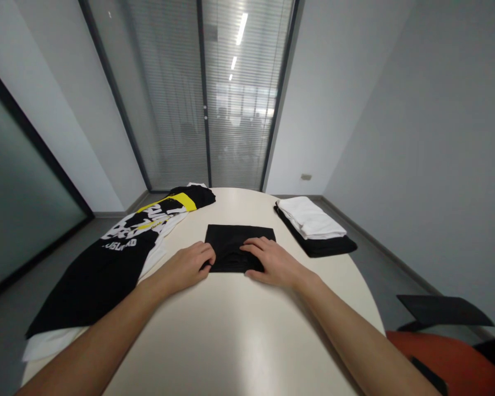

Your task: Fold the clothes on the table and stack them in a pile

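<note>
A folded black garment point(226, 239) lies flat as a neat rectangle on the pale table, its kind not shown by the folds. My left hand point(193, 264) is at its left edge, fingers curled together over the cloth with the thumb low at the near corner. On the right part of the garment rests my right hand point(272, 261), its fingers spread on top and the thumb apart near the front edge. The cloth is slightly rumpled between the hands.
Along the table's point(231, 330) left side lie spread-out shirts, a black printed T-shirt point(103, 269) over white cloth. At the right, a folded white garment point(309, 217) sits on a folded black one point(330, 247). An orange chair point(445, 352) stands lower right.
</note>
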Demonstrator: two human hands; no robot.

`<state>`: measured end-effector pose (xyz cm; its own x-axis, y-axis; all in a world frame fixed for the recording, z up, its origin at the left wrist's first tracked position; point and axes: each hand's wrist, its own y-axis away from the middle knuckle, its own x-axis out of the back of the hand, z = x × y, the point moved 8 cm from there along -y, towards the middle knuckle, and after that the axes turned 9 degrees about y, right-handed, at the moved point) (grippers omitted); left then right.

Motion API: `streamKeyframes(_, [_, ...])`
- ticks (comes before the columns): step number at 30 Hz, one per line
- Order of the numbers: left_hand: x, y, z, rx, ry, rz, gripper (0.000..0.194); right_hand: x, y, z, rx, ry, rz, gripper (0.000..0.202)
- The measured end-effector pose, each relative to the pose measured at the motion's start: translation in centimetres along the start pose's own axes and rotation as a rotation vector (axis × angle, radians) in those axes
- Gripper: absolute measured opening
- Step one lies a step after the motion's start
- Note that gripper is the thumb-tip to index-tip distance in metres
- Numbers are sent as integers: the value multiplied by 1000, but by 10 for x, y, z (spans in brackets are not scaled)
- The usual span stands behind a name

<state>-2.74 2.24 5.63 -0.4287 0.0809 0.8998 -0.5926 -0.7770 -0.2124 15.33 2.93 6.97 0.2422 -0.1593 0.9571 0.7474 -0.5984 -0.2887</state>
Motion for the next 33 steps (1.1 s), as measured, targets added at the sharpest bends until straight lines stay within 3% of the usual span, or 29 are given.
streamKeyframes(7, [4, 3, -3, -27, 37, -40, 11, -9, -2, 0, -7, 24, -52, 26])
streamKeyframes(9, [6, 4, -3, -16, 32, -36, 6, -6, -1, 0, 3, 18, -59, 27])
streamKeyframes(13, [6, 3, 2, -35, 17, -30, 24, 1, -1, -3, 4, -27, -56, 35])
streamKeyframes(20, [-1, 0, 6, -31, -7, -70, 4, -4, -1, 5, -125, -28, -53, 26])
streamKeyframes(28, [-2, 4, 10, -24, -6, -87, 8, -3, -1, -6, -22, 1, -134, 39])
streamKeyframes(31, [-1, 2, 17, -74, -12, -36, 8, -5, -3, -9, -9, 21, -148, 31])
streamKeyframes(33, [4, -2, 24, -102, -20, 86, 17, -7, -4, -11, 5, 14, -155, 27])
